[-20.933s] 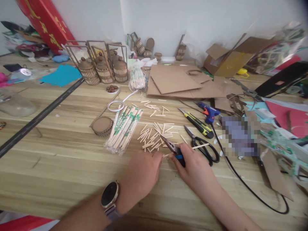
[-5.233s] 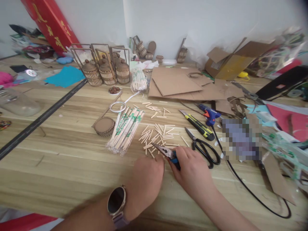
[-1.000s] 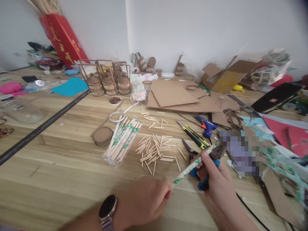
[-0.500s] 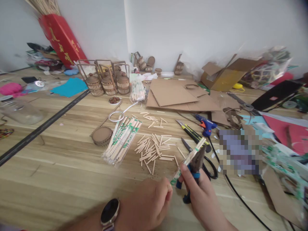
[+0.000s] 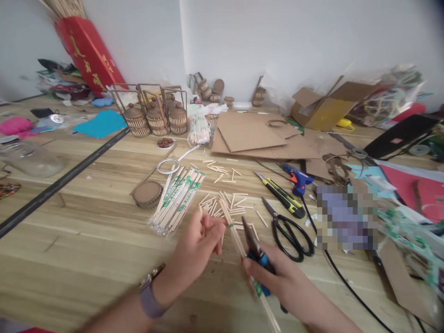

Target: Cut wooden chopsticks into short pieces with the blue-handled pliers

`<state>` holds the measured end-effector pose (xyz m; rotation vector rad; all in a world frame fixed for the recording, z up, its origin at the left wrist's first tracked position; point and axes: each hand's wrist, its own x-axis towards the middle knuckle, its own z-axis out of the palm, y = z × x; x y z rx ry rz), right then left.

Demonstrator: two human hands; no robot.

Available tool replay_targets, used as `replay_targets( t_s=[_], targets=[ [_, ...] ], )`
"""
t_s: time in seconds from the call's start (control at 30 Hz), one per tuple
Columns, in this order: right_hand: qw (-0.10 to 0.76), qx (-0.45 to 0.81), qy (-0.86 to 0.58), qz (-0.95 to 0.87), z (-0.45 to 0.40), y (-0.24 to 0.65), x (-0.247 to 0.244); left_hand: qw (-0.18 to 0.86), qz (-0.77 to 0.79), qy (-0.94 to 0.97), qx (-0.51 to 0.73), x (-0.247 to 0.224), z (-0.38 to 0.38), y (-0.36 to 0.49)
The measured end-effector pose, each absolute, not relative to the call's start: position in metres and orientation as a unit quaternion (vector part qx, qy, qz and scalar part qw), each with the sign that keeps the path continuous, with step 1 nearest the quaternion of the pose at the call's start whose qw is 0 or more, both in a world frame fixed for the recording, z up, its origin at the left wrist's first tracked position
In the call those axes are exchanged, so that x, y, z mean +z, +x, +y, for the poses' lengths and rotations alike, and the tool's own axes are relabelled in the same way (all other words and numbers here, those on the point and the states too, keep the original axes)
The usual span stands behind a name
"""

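My right hand (image 5: pixel 277 275) is closed around pliers (image 5: pixel 255 245) with blue-and-black handles. Between its thumb and fingers it also grips a pair of chopsticks (image 5: pixel 236 236), with green-printed wrapping partway along them. The chopsticks slant from lower right to upper left, and the pliers' dark jaws point upward beside them. My left hand (image 5: pixel 204 238), with a watch on its wrist, is curled just left of the chopsticks' upper end. What its fingers hold, if anything, is hidden. Beyond both hands lies a pile of short cut sticks (image 5: pixel 237 201). Wrapped chopsticks (image 5: pixel 178 199) lie left of the pile.
Scissors (image 5: pixel 291 236), a yellow-black utility knife (image 5: pixel 282 194) and a blue glue gun (image 5: pixel 298 178) lie right of the pile. Further back are cardboard sheets (image 5: pixel 249 134) and small lidded baskets (image 5: pixel 157 120). A round woven-edged base (image 5: pixel 147 193) and tape roll (image 5: pixel 168 165) sit left.
My left hand has moved up and left, away from the chopsticks' lower end. The chopsticks have turned from leaning right to leaning left, and my right hand has tilted the pliers leftward with them.
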<state>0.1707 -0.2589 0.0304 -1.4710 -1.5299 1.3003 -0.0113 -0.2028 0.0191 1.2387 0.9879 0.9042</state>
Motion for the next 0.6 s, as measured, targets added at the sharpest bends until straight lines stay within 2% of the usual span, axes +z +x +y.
replay_targets(
  t_s=[0.13,0.4,0.6],
  targets=[
    [0.242,0.51,-0.532,-0.631,-0.262,0.162,0.032,0.686,0.411,0.424,0.425,0.022,-0.19,-0.01],
    [0.248,0.396,-0.56,-0.684,-0.261,0.166,0.043,0.672,0.436,0.376,0.466,0.032,-0.186,-0.015],
    [0.222,0.353,-0.601,-0.682,-0.275,0.174,0.051,0.66,0.44,0.355,0.495,0.034,-0.184,-0.017]
  ],
)
